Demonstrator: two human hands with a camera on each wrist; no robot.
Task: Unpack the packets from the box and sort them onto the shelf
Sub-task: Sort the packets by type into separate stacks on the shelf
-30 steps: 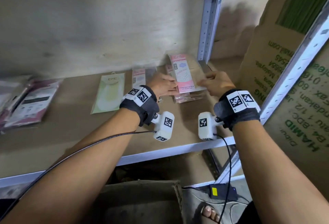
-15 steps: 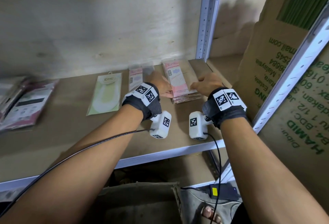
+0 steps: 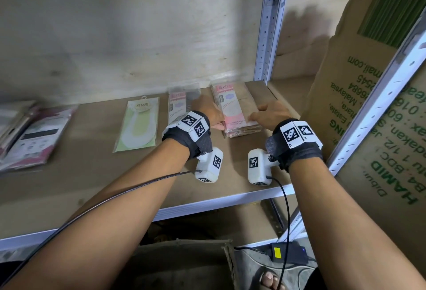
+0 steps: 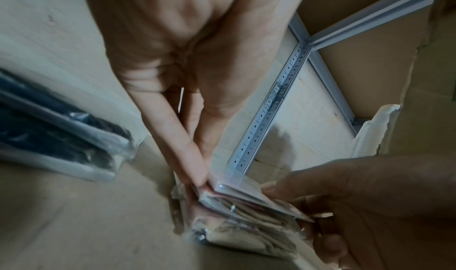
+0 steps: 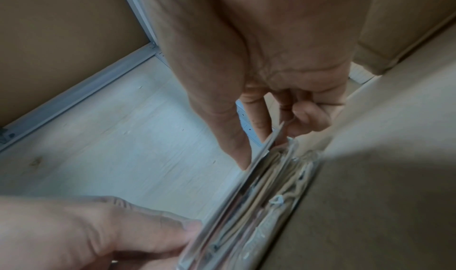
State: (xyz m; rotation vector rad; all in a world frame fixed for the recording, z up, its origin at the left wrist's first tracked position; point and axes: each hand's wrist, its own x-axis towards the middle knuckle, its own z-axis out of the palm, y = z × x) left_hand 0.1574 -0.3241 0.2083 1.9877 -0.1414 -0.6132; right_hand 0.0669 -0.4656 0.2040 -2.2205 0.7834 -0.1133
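Note:
A stack of pink packets (image 3: 237, 114) lies at the right end of the shelf board (image 3: 92, 186), by the upright. The top pink packet (image 4: 241, 188) rests on the stack. My left hand (image 3: 216, 123) is at its left edge, and in the right wrist view its thumb lies on top with a finger below. My right hand (image 3: 258, 116) is at the right edge. The right wrist view shows its thumb over the packet and a curled finger under it (image 5: 308, 116). The open box (image 3: 179, 264) stands below the shelf.
Left of the stack lie another pink packet (image 3: 176, 105), a green ENE packet (image 3: 138, 126) and dark and pink packets (image 3: 34, 137) at the far left. A metal upright (image 3: 269, 24) and a tall printed carton (image 3: 368, 82) close the right side. A power adapter (image 3: 288, 252) lies on the floor.
Both hands have lowered the top pink packet from a raised tilt down flat onto the stack and pushed it back toward the wall.

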